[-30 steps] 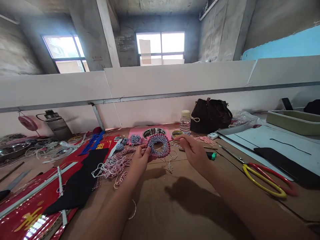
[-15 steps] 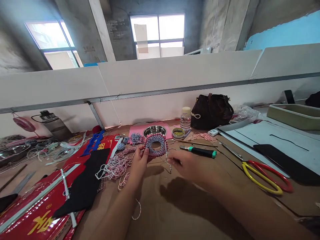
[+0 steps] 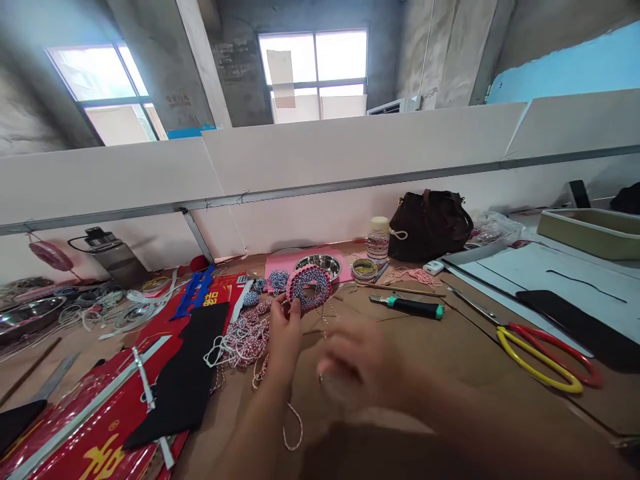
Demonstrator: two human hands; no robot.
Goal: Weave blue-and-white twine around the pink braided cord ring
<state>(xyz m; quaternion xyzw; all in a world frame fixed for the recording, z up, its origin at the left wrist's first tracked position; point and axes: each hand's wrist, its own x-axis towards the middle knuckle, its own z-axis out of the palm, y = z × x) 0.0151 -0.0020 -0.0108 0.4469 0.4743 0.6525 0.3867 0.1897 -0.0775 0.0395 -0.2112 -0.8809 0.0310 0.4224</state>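
Note:
My left hand (image 3: 286, 327) pinches the lower left edge of a ring of woven cord (image 3: 309, 288), pink outside and blue-and-white inside, held up in front of a steel bowl (image 3: 327, 265). Below and right of the ring, my right hand (image 3: 353, 360) is blurred by motion, its fingers curled; whether a cord lies between them is too smeared to tell. A thin cord hangs from the ring toward that hand. Left of my left hand lies a heap of red-and-white cord (image 3: 245, 337), and a loose cord end (image 3: 300, 427) lies below it.
A green-and-black cutter (image 3: 415, 307) and large scissors (image 3: 540, 353) lie to the right. Behind stand a jar (image 3: 378, 241), a tape roll (image 3: 365, 269) and a dark bag (image 3: 430, 227). Red packaging (image 3: 90, 413) and black cloth (image 3: 185, 380) cover the left side. A bottle (image 3: 117, 260) leans at the back left.
My right hand has moved away from the ring, down and toward me. The ring has turned a little in my left hand. The whole view has shifted slightly.

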